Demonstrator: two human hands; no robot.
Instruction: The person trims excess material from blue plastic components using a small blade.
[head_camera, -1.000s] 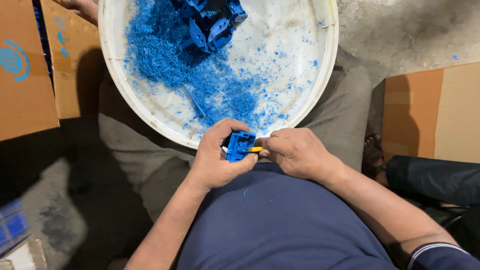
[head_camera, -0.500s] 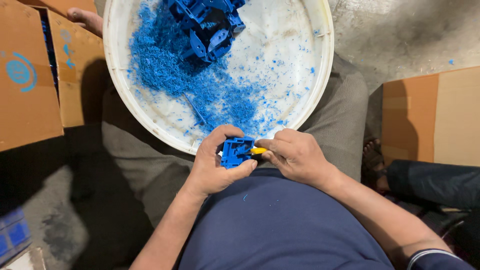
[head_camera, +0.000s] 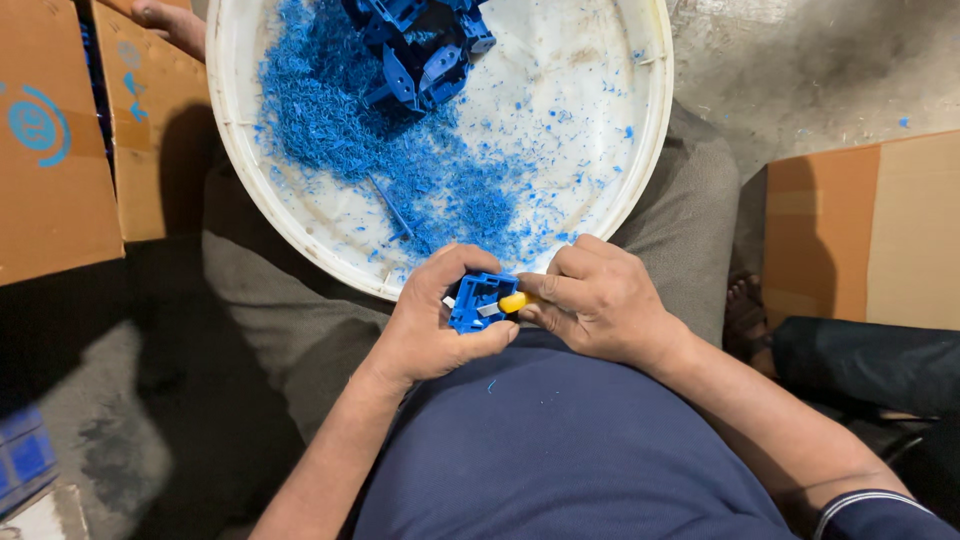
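Left hand (head_camera: 430, 325) grips blue plastic part (head_camera: 478, 302); right hand (head_camera: 595, 300) pinches yellow-handled knife (head_camera: 512, 301) against it. Judgement: short cuts, shavings into white basin (head_camera: 640, 150) ahead.

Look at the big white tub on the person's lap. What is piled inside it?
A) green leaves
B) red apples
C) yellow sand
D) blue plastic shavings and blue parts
D: the white tub holds a heap of blue shavings and several blue plastic parts at its far side.
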